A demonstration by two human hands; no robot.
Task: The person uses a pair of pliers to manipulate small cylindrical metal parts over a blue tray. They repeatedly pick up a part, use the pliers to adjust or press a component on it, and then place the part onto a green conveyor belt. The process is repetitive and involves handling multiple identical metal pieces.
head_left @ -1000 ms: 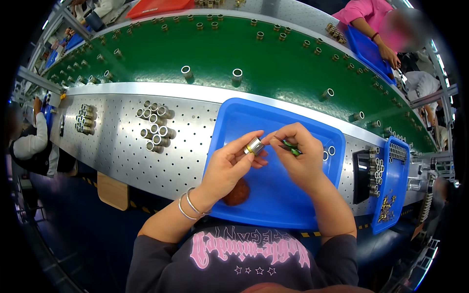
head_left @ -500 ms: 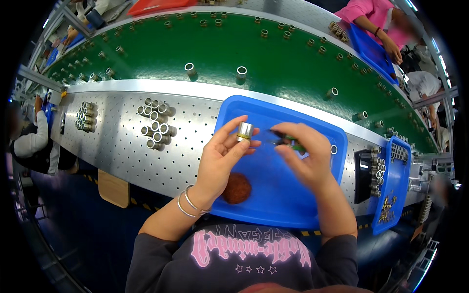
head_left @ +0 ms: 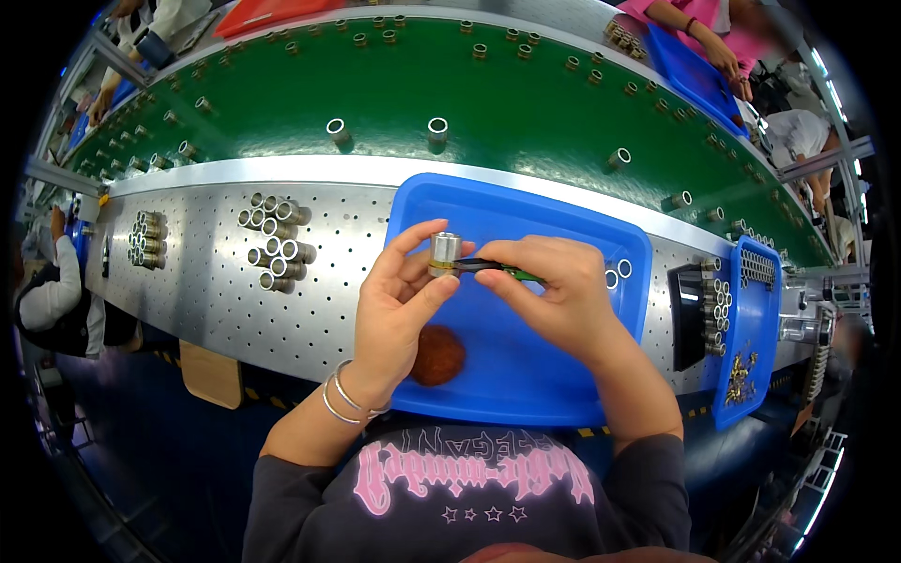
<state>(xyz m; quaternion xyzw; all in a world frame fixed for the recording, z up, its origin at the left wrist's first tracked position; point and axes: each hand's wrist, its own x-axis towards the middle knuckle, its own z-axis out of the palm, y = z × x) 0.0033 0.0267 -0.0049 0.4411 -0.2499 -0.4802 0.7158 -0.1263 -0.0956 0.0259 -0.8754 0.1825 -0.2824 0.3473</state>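
Note:
My left hand (head_left: 392,310) pinches a shiny metal sleeve (head_left: 446,248) between thumb and fingers, upright, with a yellowish band round its lower end. In my right hand (head_left: 561,289) is a pliers-like tool (head_left: 481,266) with dark jaws and green on its handle. Its tip meets the sleeve at the band; the exact contact is too small to make out. Both hands are above a blue tray (head_left: 526,410). A round, rough, reddish-brown pad (head_left: 437,357) lies in the tray beside my left wrist. Two metal rings (head_left: 618,273) show past my right hand.
Several metal sleeves (head_left: 272,242) stand grouped on the perforated metal table (head_left: 328,211) to the left. Beyond the tray runs a green conveyor (head_left: 282,103) carrying scattered sleeves. At right are a black stand (head_left: 690,319) and a blue tray (head_left: 741,328) of small brass-coloured parts. Other people work nearby.
My right hand has moved left, bringing the tool from apart to the sleeve's band. Much of the scene sits farther left in the view.

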